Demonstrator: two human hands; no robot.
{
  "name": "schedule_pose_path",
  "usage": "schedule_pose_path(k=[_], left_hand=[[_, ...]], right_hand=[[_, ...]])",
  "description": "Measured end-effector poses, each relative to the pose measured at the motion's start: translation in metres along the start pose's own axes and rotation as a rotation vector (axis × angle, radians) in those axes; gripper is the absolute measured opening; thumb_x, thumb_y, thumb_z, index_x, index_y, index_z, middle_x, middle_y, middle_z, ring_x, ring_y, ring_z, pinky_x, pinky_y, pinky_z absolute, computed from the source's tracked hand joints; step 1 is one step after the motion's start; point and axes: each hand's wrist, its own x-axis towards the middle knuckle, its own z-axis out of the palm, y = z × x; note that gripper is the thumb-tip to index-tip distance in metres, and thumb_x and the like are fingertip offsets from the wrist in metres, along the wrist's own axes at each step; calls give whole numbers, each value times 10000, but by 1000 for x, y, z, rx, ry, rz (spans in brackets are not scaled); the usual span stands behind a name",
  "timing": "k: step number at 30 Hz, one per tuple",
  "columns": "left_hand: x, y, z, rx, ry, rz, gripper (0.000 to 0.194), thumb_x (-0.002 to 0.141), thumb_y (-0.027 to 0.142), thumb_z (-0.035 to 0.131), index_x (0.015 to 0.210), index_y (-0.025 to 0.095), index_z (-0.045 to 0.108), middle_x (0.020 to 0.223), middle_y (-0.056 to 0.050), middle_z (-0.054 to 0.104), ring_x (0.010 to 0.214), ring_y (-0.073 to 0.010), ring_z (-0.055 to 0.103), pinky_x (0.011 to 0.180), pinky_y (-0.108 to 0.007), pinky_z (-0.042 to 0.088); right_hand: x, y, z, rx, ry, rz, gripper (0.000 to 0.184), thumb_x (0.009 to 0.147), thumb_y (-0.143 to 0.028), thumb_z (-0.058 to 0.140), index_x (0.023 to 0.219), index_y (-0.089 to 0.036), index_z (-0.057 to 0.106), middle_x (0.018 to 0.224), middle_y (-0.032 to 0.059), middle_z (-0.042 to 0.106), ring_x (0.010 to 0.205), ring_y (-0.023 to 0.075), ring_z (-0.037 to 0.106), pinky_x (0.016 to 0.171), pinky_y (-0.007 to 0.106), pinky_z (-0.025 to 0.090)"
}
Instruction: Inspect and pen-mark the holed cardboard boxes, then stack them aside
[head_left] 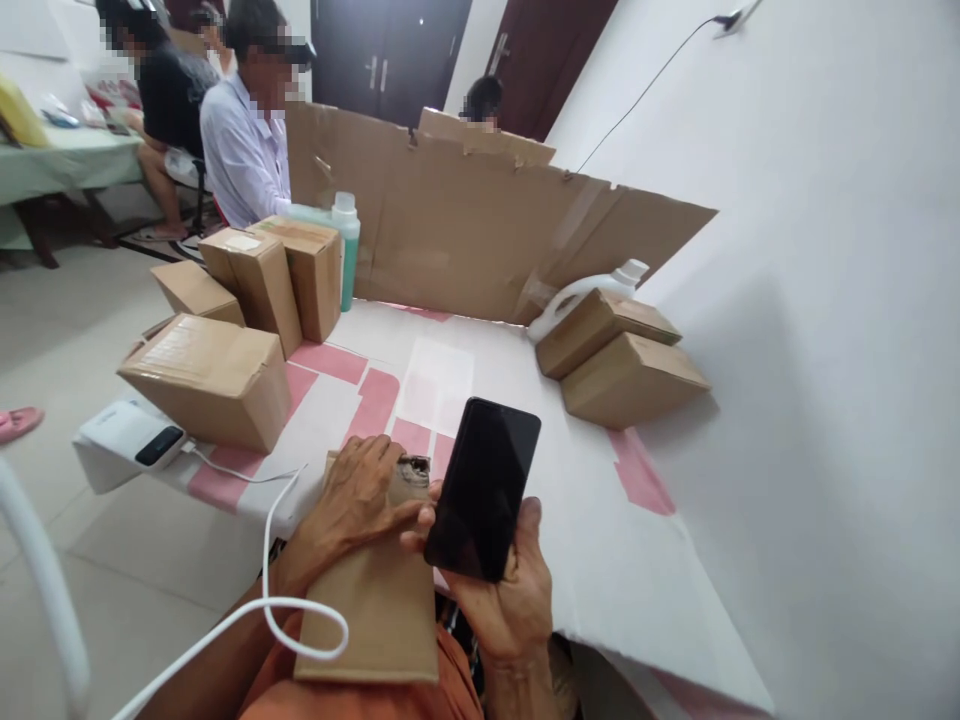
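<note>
My right hand [510,600] grips a black smartphone [484,490] from below, its dark screen tilted up towards me. Beside it, my left hand [364,495] lies across the upper part of a brown cardboard box [375,620]. The fingers bend over the box's far edge, and the thumb points towards the phone. A torn, dark opening [414,468] shows at the box's top right corner. The lower part of this box rests against my orange clothing, at the table's near edge. A white cable [266,560] loops over my left forearm and the box.
A white power bank [127,440] sits at the table's left edge with the cable plugged in. Closed cartons [210,375] and a green bottle [349,250] stand left. More cartons [634,380] and a white jug [577,297] are right. A cardboard screen [450,220] borders the back; people sit beyond.
</note>
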Motion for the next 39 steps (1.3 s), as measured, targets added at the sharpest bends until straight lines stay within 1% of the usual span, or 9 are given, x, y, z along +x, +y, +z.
schedule_pose_path(k=[5,7,10,16,25,28,31,35,39], left_hand=[[2,1,-1,21,-75,27,100,987,241,570,1059,207,631,1103,-102,686,1026,-298,636,980,-468,469],[1,1,0,8,-82,39,135,1005,180,495,1002,223,623,1071,-93,681,988,-281,621,952,-453,474],[1,2,-1,-19,-80,31,187,1025,169,446,994,229,621,1031,-85,680,945,-273,614,916,-444,480],[5,8,-7,15,-121,34,128,995,194,521,941,217,634,987,-101,684,903,-287,623,882,-444,478],[1,3,-5,-24,-83,46,191,1011,184,472,1073,229,648,1135,-107,705,1057,-291,639,1004,-445,463],[3,3,-5,6,-95,66,138,963,246,572,1076,216,644,1102,-116,702,1033,-313,647,992,-467,468],[5,3,-2,53,-54,70,260,943,386,663,1124,201,637,1128,-125,695,1087,-340,646,1024,-490,459],[6,3,2,84,-27,81,419,972,575,653,1136,190,635,1160,-134,698,1110,-356,645,1019,-506,456],[8,4,0,91,-2,95,443,961,581,685,1143,180,646,1132,-136,706,1079,-350,656,1005,-499,458]], right_hand=[[-6,10,6,27,-45,121,541,918,-698,702,1199,-249,813,1144,109,817,964,315,780,934,591,634],[-7,15,9,24,-65,143,546,913,-710,690,1198,-261,810,1141,113,813,998,338,774,920,602,634],[-7,19,15,15,-85,156,569,905,-722,672,1167,-238,817,1141,122,807,958,333,763,907,590,639],[-4,21,15,89,-95,161,568,918,-681,629,1082,-177,831,1048,105,793,840,268,725,887,541,648],[-4,26,7,11,-55,177,581,878,-728,638,1127,-233,816,1115,135,806,1040,367,759,882,611,632],[-3,18,1,-63,1,114,570,894,-730,630,1102,-230,811,1028,136,816,1094,391,757,878,632,634],[-4,2,-11,-109,78,18,560,889,-703,656,1109,-212,810,1024,133,823,1094,387,768,894,619,638],[-5,-15,-27,-110,152,-88,508,919,-630,651,1140,-198,803,1099,125,831,1008,339,794,898,568,649],[4,-21,-58,-220,277,-173,577,910,-696,640,1135,-184,783,1061,133,836,909,311,804,841,510,663]])
